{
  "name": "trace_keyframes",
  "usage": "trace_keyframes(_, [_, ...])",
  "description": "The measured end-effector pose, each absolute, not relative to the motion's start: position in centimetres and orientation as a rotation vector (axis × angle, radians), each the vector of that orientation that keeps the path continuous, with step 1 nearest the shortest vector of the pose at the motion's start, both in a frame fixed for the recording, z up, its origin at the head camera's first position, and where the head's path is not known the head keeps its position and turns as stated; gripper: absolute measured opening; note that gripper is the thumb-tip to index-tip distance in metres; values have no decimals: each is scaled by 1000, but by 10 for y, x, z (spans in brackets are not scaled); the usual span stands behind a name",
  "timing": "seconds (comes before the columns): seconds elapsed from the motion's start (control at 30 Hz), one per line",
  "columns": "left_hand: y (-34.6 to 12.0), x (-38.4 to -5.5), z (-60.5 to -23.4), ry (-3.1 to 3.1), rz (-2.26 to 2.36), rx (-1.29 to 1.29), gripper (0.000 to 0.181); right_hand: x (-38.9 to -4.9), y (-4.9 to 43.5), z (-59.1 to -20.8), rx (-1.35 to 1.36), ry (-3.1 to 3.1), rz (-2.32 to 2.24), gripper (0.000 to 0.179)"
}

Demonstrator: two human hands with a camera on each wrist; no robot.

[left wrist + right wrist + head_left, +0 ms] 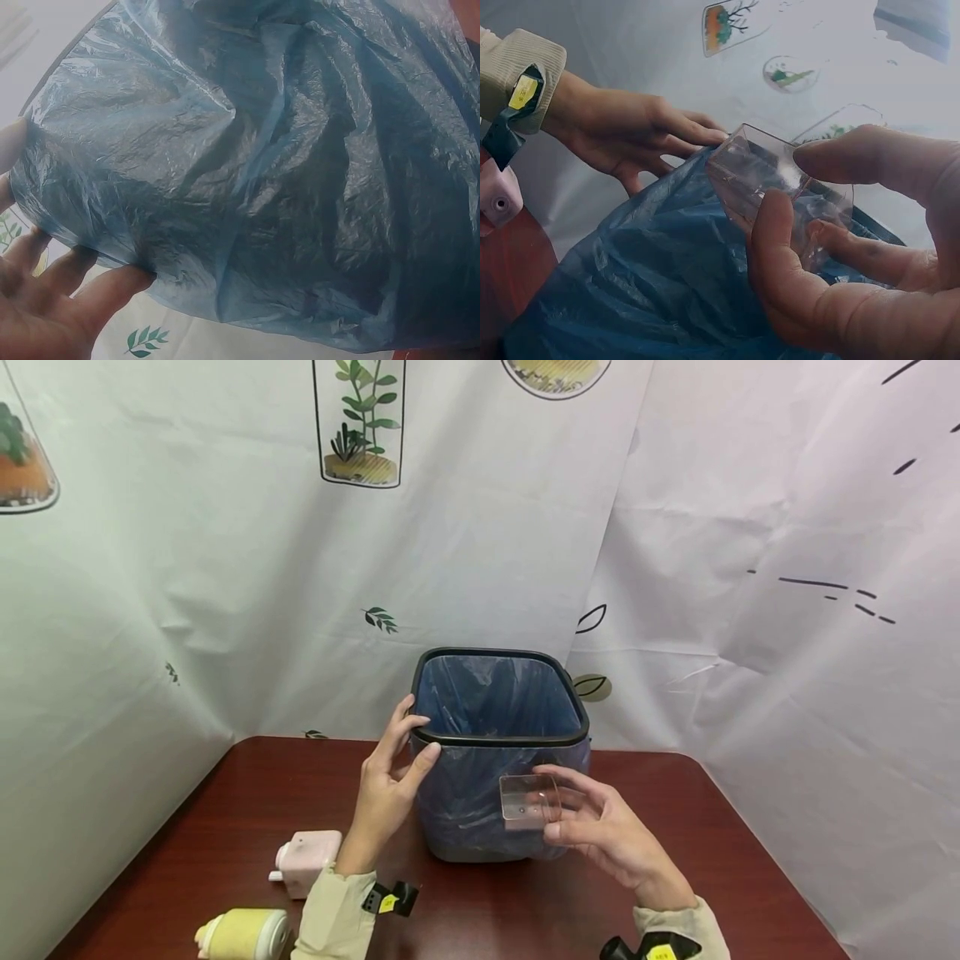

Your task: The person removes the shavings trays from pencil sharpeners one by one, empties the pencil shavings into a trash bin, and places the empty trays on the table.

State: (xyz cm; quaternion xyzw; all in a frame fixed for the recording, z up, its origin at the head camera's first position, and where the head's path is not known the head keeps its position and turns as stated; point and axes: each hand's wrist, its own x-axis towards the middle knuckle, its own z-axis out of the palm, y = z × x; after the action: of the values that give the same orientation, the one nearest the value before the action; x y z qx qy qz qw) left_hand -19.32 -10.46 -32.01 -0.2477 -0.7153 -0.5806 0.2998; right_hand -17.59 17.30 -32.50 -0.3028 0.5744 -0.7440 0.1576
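A trash bin [491,741] with a black rim and a blue plastic liner [285,172] stands upright on the table. My left hand [384,797] holds the bin's near left corner, fingers spread over the rim and thumb on the front side. In front of the bin, my right hand [611,831] pinches a small clear, pink-tinted plastic tray [739,169] between thumb and fingers. The tray overlaps the bin's front wall in the head view, below rim height. Seen from the right wrist, it is tilted and see-through, with the liner behind it.
Left of my left forearm sits a pink hand-crank pencil sharpener [309,860]. A yellow and white device [246,935] lies nearer the front edge. The dark red table [645,802] ends at a white printed cloth backdrop [480,560] behind the bin.
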Motion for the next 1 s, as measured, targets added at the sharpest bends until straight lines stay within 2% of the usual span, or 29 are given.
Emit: trace_keyframes(1.0, [-103, -193, -321, -1913, -1536, -647, 38, -183, 174, -343, -716, 1687, -2059, 61])
